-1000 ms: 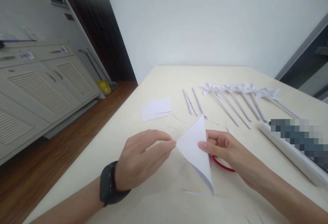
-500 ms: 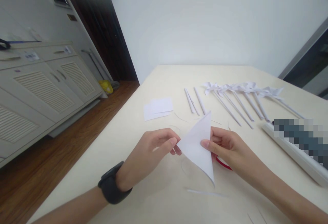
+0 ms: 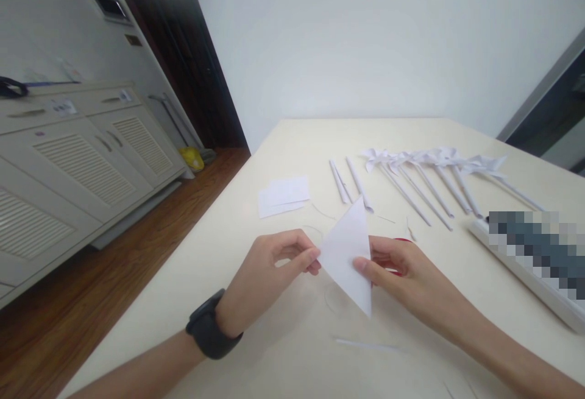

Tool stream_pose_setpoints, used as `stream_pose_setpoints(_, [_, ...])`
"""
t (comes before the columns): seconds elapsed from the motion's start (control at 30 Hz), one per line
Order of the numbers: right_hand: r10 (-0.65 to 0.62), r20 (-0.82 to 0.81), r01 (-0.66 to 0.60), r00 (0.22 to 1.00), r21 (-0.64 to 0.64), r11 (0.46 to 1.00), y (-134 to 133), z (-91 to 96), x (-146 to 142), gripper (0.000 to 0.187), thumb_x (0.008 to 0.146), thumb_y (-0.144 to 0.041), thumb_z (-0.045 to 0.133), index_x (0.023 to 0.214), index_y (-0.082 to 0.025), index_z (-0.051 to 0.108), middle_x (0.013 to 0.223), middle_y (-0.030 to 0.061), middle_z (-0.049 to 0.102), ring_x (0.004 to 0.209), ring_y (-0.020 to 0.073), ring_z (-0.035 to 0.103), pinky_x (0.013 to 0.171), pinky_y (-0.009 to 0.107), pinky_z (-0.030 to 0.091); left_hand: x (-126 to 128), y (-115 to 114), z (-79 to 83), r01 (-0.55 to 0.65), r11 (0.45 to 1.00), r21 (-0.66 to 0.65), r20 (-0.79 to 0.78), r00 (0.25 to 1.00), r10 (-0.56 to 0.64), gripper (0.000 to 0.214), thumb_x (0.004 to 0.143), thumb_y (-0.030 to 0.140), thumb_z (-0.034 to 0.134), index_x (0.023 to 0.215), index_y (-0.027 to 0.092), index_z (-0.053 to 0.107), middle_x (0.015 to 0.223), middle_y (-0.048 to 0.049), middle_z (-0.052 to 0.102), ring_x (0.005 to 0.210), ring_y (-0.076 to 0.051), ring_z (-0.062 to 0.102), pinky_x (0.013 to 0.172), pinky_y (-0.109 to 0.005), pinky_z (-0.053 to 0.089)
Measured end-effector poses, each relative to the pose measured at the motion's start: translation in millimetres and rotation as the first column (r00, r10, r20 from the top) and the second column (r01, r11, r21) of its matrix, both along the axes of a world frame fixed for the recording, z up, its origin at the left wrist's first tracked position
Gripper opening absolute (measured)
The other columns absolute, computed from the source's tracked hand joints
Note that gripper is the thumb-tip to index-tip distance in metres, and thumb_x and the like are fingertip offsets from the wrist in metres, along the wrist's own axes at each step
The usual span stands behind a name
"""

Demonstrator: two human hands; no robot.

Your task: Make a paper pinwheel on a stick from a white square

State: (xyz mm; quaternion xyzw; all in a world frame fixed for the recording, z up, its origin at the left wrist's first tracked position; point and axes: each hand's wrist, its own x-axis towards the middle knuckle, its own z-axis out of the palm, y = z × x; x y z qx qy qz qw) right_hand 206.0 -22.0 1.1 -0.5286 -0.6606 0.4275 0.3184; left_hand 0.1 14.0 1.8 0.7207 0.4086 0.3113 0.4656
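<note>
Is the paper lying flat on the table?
No, the left hand and right hand pinch the folded paper, holding it tilted up.

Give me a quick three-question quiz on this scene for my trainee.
1. True or false: the left hand and right hand both grip the folded paper.
2. The black watch sits on which wrist? A left, B right, C neither.
3. What lies in a row on the table beyond the right hand?
Key: 1 true. 2 A. 3 pinwheels on sticks.
</note>
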Motion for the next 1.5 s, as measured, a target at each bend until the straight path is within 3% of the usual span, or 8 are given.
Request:
stream_pose_setpoints(0.33, [-0.008, 0.037, 0.007, 0.999, 0.025, 1.0, 0.7, -7.9, -0.4, 0.022, 0.084, -0.033, 0.047, 0.069, -0.019, 0.055, 0.07, 0.0016, 0.059, 0.065, 0.0179, 0.054, 0.053, 0.027, 0.037, -0.3, 3.7, -4.9, 0.025, 0.993, -0.119, 0.028, 0.999, -0.022, 0.015, 0.082, 0.025, 0.054, 0.074, 0.015, 0.063, 0.07, -0.0024, 0.067, 0.068, -0.014, 0.062, 0.063, -0.024, 0.048])
stream_pose_setpoints(0.5, [-0.059, 0.019, 0.059, 0.998, 0.028, 0.998, 1.7, -8.6, 0.8, 0.033, 0.082, -0.035, 0.051, 0.055, -0.02, 0.038, 0.051, -0.0049, 0.038, 0.049, 0.011, 0.039, 0.046, 0.024, 0.028, -0.1, 1.6, -2.8, 0.002, 0.996, -0.086, 0.016, 1.0, -0.001, 0.017, 0.082, 0.026, 0.054, 0.069, 0.016, 0.06, 0.067, -0.0014, 0.067, 0.065, -0.014, 0.062, 0.063, -0.024, 0.048])
stream_pose_setpoints(0.67, [-0.084, -0.007, 0.084, 0.996, 0.004, 0.996, 1.2, -7.3, 0.4, 0.04, 0.083, -0.037, 0.049, 0.055, -0.021, 0.027, 0.049, -0.0071, 0.023, 0.044, 0.0083, 0.025, 0.041, 0.023, 0.019, 0.5, -1.7, -1.9, -0.015, 0.999, -0.037, -0.002, 1.0, 0.015, 0.018, 0.082, 0.026, 0.053, 0.068, 0.016, 0.058, 0.067, -0.0013, 0.065, 0.066, -0.014, 0.062, 0.065, -0.025, 0.049])
stream_pose_setpoints(0.83, [-0.117, -0.052, 0.118, 0.992, 0.015, 0.993, -3.0, -9.8, -0.3, 0.037, 0.085, -0.037, 0.047, 0.055, -0.02, 0.031, 0.05, -0.0057, 0.028, 0.046, 0.0092, 0.026, 0.043, 0.024, 0.018, 0.9, -3.7, -2.3, -0.023, 0.999, -0.031, 0.026, 0.999, 0.024, 0.018, 0.082, 0.026, 0.053, 0.067, 0.016, 0.057, 0.065, -0.0011, 0.064, 0.065, -0.015, 0.062, 0.064, -0.026, 0.05])
stream_pose_setpoints(1.0, [-0.071, -0.096, 0.069, 0.993, -0.019, 0.997, -4.8, -8.3, -0.6, 0.034, 0.087, -0.039, 0.044, 0.06, -0.019, 0.043, 0.055, -0.0038, 0.032, 0.049, 0.0098, 0.028, 0.044, 0.025, 0.018, 2.6, -4.5, -1.1, -0.011, 1.0, -0.014, 0.05, 0.999, 0.012, 0.018, 0.082, 0.025, 0.054, 0.066, 0.016, 0.056, 0.066, -0.0008, 0.063, 0.066, -0.014, 0.062, 0.066, -0.026, 0.049])
stream_pose_setpoints(1.13, [-0.053, -0.137, 0.05, 0.989, -0.024, 0.998, -2.6, -3.9, -1.2, 0.035, 0.089, -0.037, 0.04, 0.058, -0.019, 0.039, 0.056, -0.004, 0.03, 0.048, 0.0096, 0.028, 0.043, 0.024, 0.019, 2.2, -3.4, -1.4, -0.029, 1.0, -0.009, 0.061, 0.998, 0.029, 0.017, 0.082, 0.024, 0.054, 0.067, 0.016, 0.056, 0.066, -0.0004, 0.062, 0.066, -0.013, 0.061, 0.066, -0.025, 0.048])
stream_pose_setpoints(1.3, [-0.044, -0.112, 0.039, 0.993, -0.052, 0.998, -0.4, -1.8, -1.1, 0.025, 0.085, -0.038, 0.047, 0.067, -0.02, 0.05, 0.056, -0.003, 0.046, 0.049, 0.0107, 0.039, 0.044, 0.023, 0.025, 0.2, -0.8, -1.6, -0.088, 0.996, -0.006, 0.073, 0.993, 0.089, 0.017, 0.082, 0.024, 0.053, 0.067, 0.016, 0.055, 0.064, -0.0005, 0.063, 0.065, -0.013, 0.06, 0.065, -0.025, 0.048])
stream_pose_setpoints(1.5, [-0.094, -0.081, 0.091, 0.992, -0.029, 0.995, -2.4, -4.4, 0.5, 0.031, 0.086, -0.037, 0.045, 0.059, -0.02, 0.05, 0.049, -0.0035, 0.05, 0.041, 0.0094, 0.038, 0.04, 0.023, 0.023, 1.6, -2.7, -1.9, -0.078, 0.997, -0.003, 0.073, 0.994, 0.078, 0.017, 0.082, 0.024, 0.053, 0.067, 0.017, 0.055, 0.064, -0.0007, 0.063, 0.064, -0.014, 0.06, 0.063, -0.025, 0.048])
